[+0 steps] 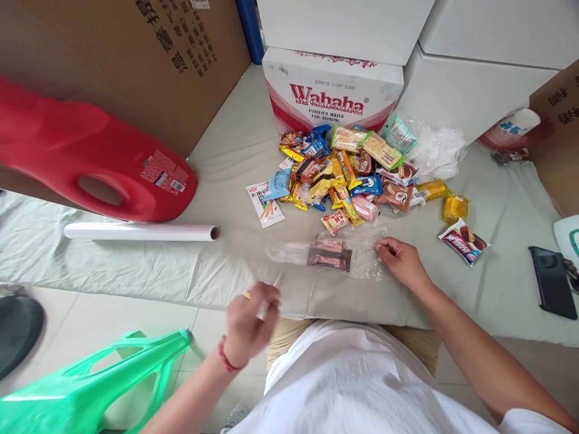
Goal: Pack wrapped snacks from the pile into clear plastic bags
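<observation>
A clear plastic bag [362, 256] lies flat on the cloth-covered surface near its front edge, with brown-wrapped snacks [329, 254] inside. My right hand [402, 259] pinches the right edge of this bag. My left hand [253, 322], with a ring and a red wrist cord, hangs in front of the surface, apart from the bag. Its fingers look curled but are smeared by motion, and nothing shows in them. Behind the bag is a heap of wrapped snacks [339, 175]. A small red-and-cream packet [335, 222] lies at the near side of that heap.
At the left stand a red detergent bottle [136, 163] and a white roll [140, 232]. A Wahaba-type water carton [335, 90] backs the heap. Crumpled clear plastic [436, 150], a purple-white snack packet [464, 242] and a black phone [552, 282] lie rightward. A green stool [90, 386] is below left.
</observation>
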Demonstrator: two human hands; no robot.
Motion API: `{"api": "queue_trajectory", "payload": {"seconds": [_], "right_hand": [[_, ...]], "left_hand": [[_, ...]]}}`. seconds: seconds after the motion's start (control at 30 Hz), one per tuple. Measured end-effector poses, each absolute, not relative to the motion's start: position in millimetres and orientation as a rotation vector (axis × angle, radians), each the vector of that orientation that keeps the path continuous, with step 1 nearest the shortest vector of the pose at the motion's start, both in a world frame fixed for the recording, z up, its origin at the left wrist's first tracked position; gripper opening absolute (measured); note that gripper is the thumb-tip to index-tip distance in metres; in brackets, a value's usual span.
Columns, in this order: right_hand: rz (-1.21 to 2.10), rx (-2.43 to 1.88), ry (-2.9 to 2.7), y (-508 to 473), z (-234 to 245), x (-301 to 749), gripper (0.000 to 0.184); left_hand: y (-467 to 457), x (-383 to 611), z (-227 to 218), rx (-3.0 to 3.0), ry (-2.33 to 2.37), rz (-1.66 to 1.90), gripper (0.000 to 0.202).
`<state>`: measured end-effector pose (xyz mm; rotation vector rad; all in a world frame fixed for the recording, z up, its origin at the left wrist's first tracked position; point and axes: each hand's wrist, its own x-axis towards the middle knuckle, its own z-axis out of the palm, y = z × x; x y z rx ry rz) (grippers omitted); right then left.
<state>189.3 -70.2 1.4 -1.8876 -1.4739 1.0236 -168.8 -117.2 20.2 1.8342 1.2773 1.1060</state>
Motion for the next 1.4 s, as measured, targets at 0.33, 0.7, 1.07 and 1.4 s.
{"api": "queue_trajectory", "payload": {"seconds": [0.33,0.7,1.07,1.4], "right_hand": [[0.94,-1.995,-1.786,-59,13,198,0.026],[0.308,-1.621,-2.503,20,57,133,0.049],[0.678,-1.479,-2.552,69,56,94,0.018],[0.592,-1.611,-2.531,72,63,70,0.02]], "left_hand": [[-58,-97,12,2.386,1.506,0.651,0.037],[-36,-98,1,2.061,1.806,0.803,0.056],[-26,-113,-10,1.764,1.796,0.742,0.074],[-21,-114,-11,1.724,1.683,0.968,0.052]]}}
